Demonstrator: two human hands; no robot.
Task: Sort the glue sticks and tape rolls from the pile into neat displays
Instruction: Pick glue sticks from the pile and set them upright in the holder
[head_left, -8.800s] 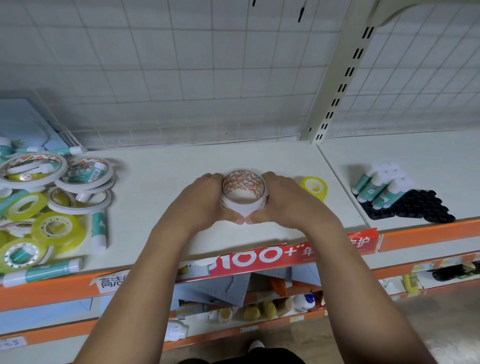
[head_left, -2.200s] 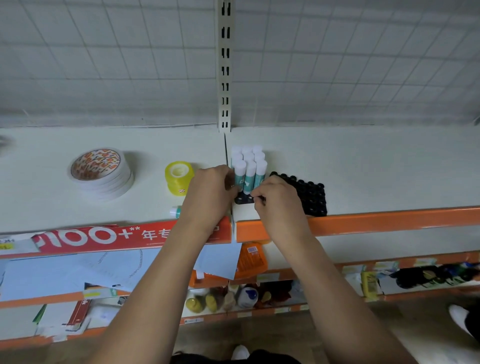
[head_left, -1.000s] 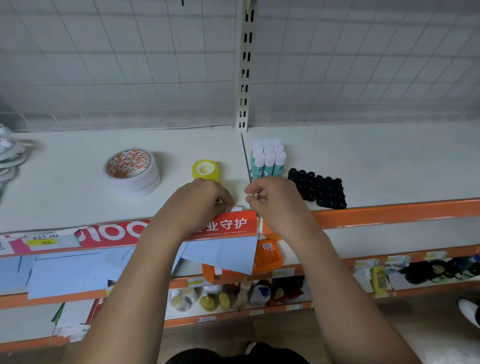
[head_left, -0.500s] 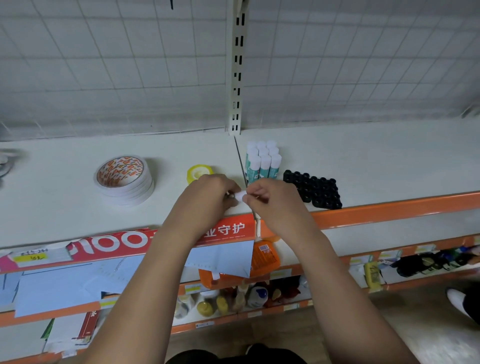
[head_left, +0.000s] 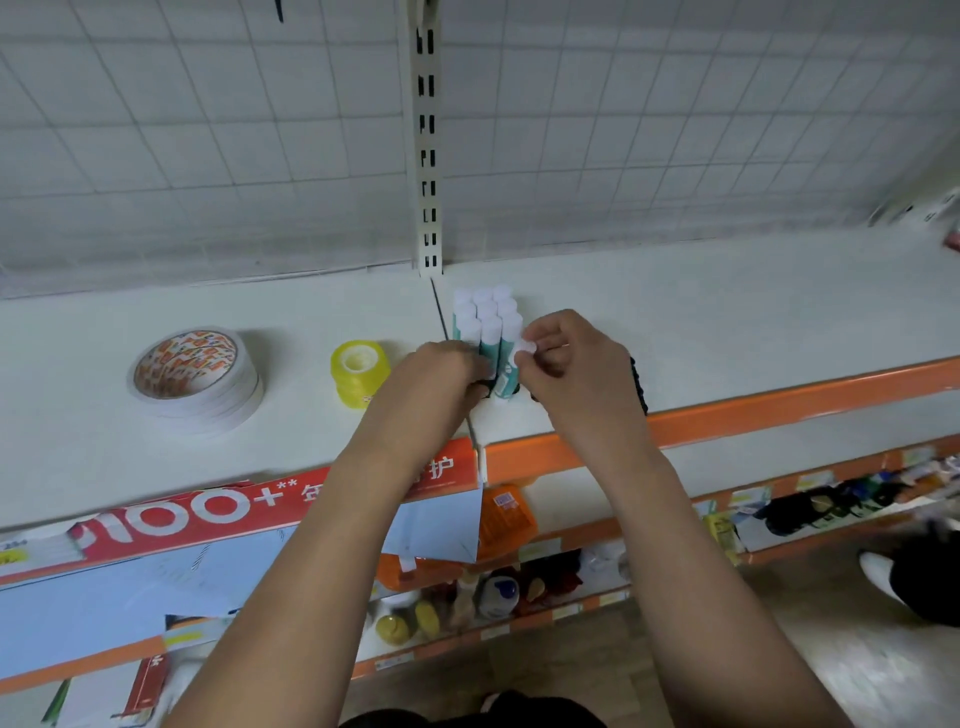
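- Teal plastic glue stick (head_left: 505, 383) with a white cap is at the front of the display. It is tilted a little, its foot down at the black socketed plastic tray (head_left: 640, 384) on the white metal shelf (head_left: 753, 312).
- The right hand (head_left: 576, 374) pinches the glue stick up by the cap between thumb and fingertips. Such a high hold leaves the foot free to be steered into a socket, which looks to be the step in hand.
- The left hand (head_left: 441, 382) is at the tray's near left corner with its fingers curled under and hidden, so whether it grips anything cannot be told. It probably steadies the tray so that it does not slide under the push.
- A cluster of upright teal glue sticks (head_left: 485, 317) stands packed cap to cap at the tray's left end, just behind the held one. Filling from the back would leave the front sockets within reach.
- A stack of white tape rolls with orange-printed cores (head_left: 195, 379) and a short stack of yellow transparent tape rolls (head_left: 360, 371) sit to the left. They lie beyond the shelf joint under the cream slotted metal upright (head_left: 428, 130), each kind in its own spot.
- Much of the tray is hidden by the right hand, so the free sockets cannot be counted.
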